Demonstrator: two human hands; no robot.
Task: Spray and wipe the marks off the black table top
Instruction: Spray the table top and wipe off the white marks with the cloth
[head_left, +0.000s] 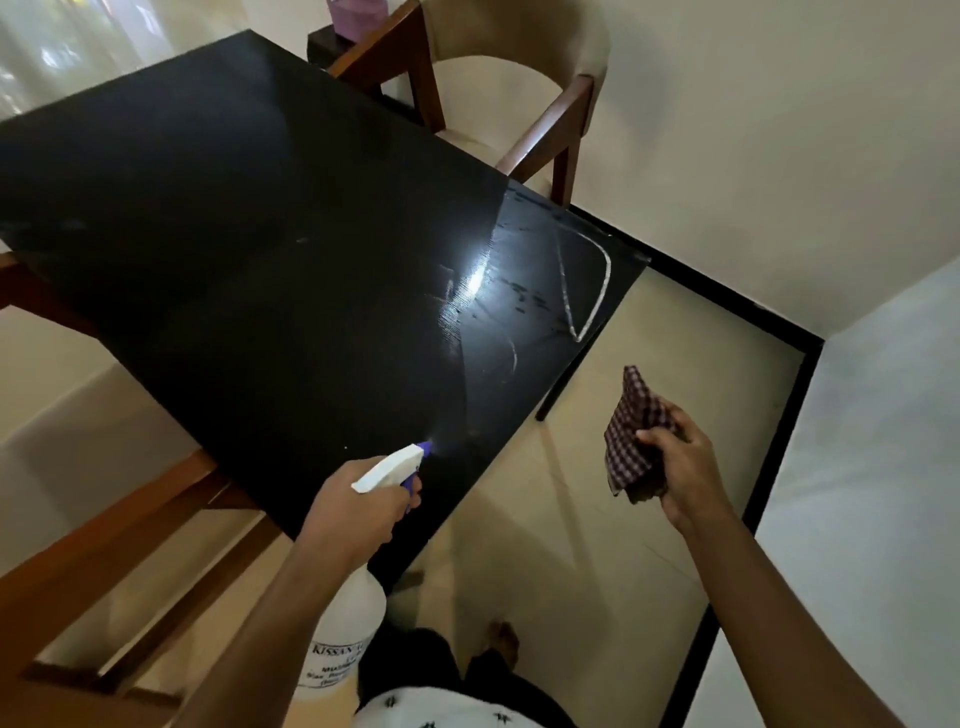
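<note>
Black and glossy, the table (234, 208) is showing white looping marks (587, 291) near its right corner, beside a bright glare. The left grip (358, 509) is curling round the neck of a white spray bottle (348, 618), with a finger lying on the purple trigger (410, 483). The nozzle is pointing over the near table edge, where a faint mist is hanging. The right grip (680, 467) is pinching a folded checked cloth (631, 431), holding it in the air off the table's right edge, above the tiled floor (675, 332). A wooden-armed chair (519, 104) is standing at the far side.
</note>
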